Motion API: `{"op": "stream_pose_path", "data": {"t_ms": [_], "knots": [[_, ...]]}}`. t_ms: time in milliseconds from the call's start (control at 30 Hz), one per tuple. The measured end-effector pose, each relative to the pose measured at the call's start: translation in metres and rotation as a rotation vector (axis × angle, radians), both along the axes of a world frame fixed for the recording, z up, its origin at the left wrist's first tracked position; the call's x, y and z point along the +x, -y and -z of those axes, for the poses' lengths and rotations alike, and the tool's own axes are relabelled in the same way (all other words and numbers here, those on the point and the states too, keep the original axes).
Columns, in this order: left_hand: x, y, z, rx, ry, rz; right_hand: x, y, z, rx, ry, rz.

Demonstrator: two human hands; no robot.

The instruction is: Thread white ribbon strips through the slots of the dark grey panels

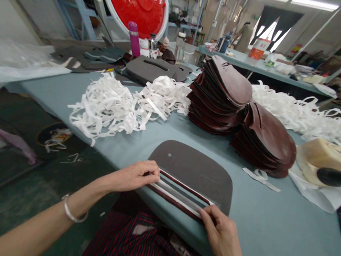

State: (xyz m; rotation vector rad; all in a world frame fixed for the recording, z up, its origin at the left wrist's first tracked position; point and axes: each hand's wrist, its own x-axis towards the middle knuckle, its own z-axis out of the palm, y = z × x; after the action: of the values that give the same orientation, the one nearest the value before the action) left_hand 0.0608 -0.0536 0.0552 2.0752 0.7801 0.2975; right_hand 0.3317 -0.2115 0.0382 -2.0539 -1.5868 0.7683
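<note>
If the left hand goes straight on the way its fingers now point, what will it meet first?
The left hand would probably meet the white strip lying in the slot of the dark grey panel almost at once, though depth is hard to judge here.

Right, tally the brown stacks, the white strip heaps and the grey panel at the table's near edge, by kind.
Stacks of brown panels: 2
Heaps of white strips: 2
Dark grey panel: 1
Total: 5
</note>
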Motion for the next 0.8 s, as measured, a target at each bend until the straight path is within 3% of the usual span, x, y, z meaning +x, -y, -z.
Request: {"op": "stream_pose_path", "data": {"t_ms": [200,367,500,800], "knots": [[0.004,-0.029,0.001,0.015,0.021,-0.088,-0.006,-0.024,0.000,0.040,-0.044,0.058],[0.004,-0.019,-0.001,-0.019,-0.091,-0.270,0.008,-0.012,0.003,0.032,-0.099,0.162],[0.002,-0.010,0.002,-0.026,-0.106,-0.302,0.013,0.001,0.008,0.016,-0.062,0.177],[0.001,-0.020,0.013,-0.014,-0.233,-0.443,0.009,-0.004,0.008,0.004,-0.048,0.193]]}}
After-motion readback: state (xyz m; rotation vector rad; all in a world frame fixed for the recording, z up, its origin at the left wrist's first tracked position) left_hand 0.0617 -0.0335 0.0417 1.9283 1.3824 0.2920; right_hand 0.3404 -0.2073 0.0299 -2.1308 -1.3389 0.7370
